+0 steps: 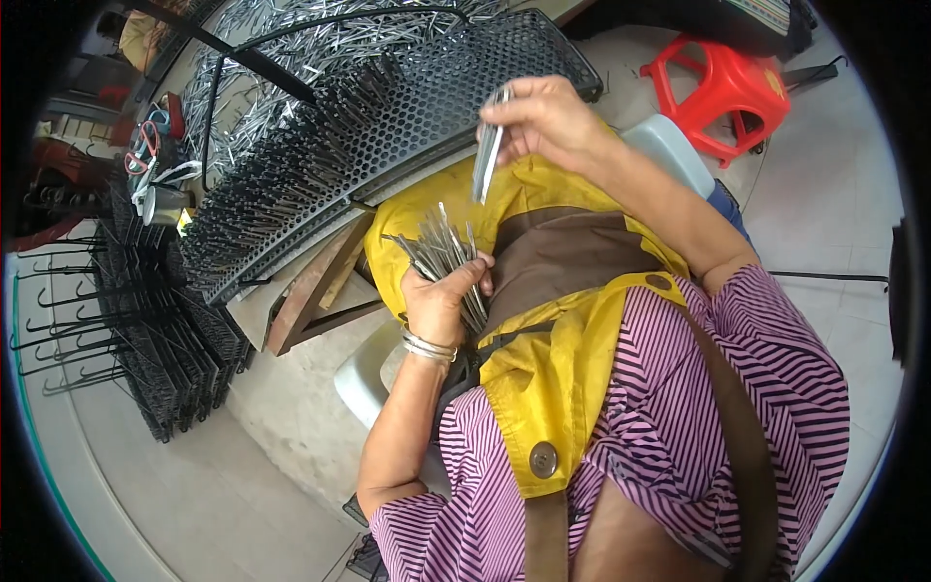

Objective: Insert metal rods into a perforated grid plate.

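Observation:
My left hand point(441, 301) is closed round a bundle of thin metal strips point(441, 247), their ends fanning up out of the fist above my lap. Higher and to the right, my right hand point(543, 121) pinches a few flat shiny metal strips point(488, 160), which hang down from the fingers. Just beyond lies a black perforated rack point(417, 107) on the bench. Many dark thin pieces point(291, 179) stand upright in its holes over the left part, while the holes at its right end show bare.
Behind the rack is a heap of loose silvery strips point(247, 116). Black racks with hooked wires point(155, 320) are stacked at the left. A metal cup point(167, 206) and red-handled scissors point(145, 145) sit at the bench's left. A red plastic stool point(722, 97) stands at the far right.

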